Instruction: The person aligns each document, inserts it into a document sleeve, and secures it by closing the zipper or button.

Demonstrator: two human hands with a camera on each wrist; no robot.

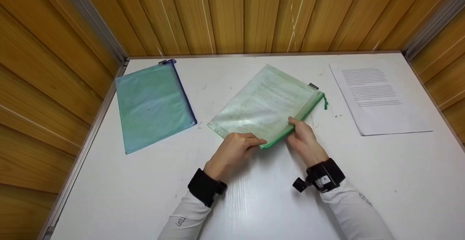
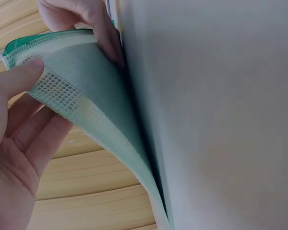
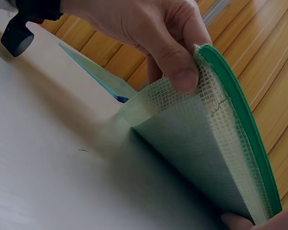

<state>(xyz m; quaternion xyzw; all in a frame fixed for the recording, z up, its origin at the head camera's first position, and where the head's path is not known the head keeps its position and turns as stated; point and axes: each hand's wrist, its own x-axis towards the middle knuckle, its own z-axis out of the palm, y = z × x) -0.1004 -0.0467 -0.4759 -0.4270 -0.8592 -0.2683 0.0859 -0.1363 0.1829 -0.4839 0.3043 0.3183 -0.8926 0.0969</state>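
A light green mesh zipper pouch [image 1: 267, 102] lies askew at mid-table, its near corner raised off the surface. Printed sheets show through its clear face. Along its right side runs a green zipper [image 3: 240, 105], which ends in a green cord [image 1: 326, 102] at the far corner. My left hand [image 1: 234, 149] pinches the raised near corner between thumb and fingers. Farther up the zipper side, my right hand [image 1: 304, 140] grips the edge, thumb on top and fingers underneath. In the left wrist view, the paper [image 2: 101, 76] shows through the mesh underside.
At the left lies a blue-green zipper pouch [image 1: 154, 107] with a dark blue zipper edge. A stack of printed paper [image 1: 385, 112] rests at the right. Wood-patterned panels [image 1: 225, 18] stand behind and beside the white table [image 1: 254, 203].
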